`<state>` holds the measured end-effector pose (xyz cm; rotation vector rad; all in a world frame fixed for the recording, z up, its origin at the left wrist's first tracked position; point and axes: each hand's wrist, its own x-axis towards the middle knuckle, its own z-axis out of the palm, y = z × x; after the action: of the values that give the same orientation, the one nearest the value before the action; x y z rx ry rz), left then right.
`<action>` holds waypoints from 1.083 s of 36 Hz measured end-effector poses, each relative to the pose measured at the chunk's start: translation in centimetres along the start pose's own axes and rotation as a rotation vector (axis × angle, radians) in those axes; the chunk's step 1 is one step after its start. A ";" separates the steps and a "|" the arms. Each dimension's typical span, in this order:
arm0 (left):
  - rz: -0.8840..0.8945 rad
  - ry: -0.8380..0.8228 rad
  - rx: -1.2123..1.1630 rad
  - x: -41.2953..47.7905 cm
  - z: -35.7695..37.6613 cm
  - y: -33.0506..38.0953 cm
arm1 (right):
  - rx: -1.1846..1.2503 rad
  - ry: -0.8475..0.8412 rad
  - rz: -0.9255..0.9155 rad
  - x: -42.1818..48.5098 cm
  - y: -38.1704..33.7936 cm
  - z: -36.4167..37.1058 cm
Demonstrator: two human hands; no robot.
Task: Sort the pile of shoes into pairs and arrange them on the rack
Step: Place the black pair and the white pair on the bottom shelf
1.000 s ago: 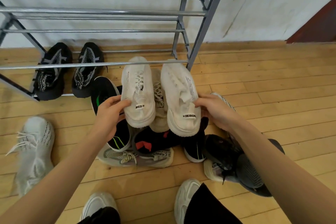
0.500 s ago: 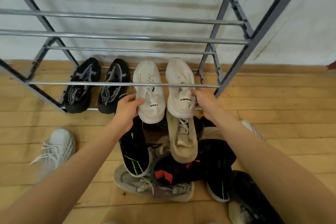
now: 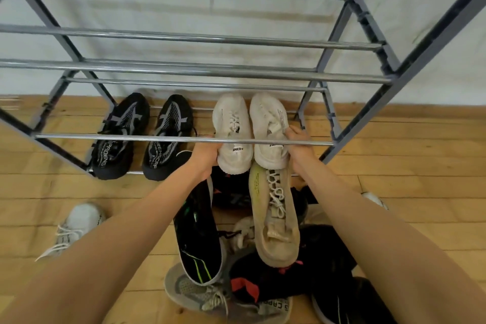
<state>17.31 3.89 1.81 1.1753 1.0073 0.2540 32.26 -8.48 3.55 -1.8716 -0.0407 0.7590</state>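
A grey metal shoe rack stands against the wall. On its lowest tier sits a pair of black sneakers, side by side at the left. To their right lie two white sneakers, toes toward the wall. My left hand grips the heel of the left white sneaker. My right hand grips the right white sneaker at its side. In front of the rack is a pile of shoes: a beige sneaker, a black one with green stripes, a grey one and black ones with red tabs.
A single white sneaker lies alone on the wooden floor at the left. Another white shoe's tip shows behind my right forearm. The rack's upper tiers are bare bars. A white wall stands behind the rack.
Both hands have carried the white pair forward from above the pile, under the front bar, onto the lowest tier beside the black pair. My view moved closer to the rack.
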 end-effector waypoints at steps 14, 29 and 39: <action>0.118 -0.022 0.795 -2.9 -0.6 -2.5 | -0.104 -0.083 0.058 -2.2 1.5 -1.5; 0.689 -0.088 1.698 -6.7 0.6 -7.7 | -0.879 -0.180 -0.068 -6.4 4.4 -1.8; 0.573 -0.218 1.614 -7.6 -0.3 -6.3 | -0.929 -0.328 0.036 -7.3 3.2 -2.4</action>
<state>10.77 -3.39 0.44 2.8758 0.5170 -0.3553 26.70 -14.48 4.91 -2.5807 -0.6675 1.1916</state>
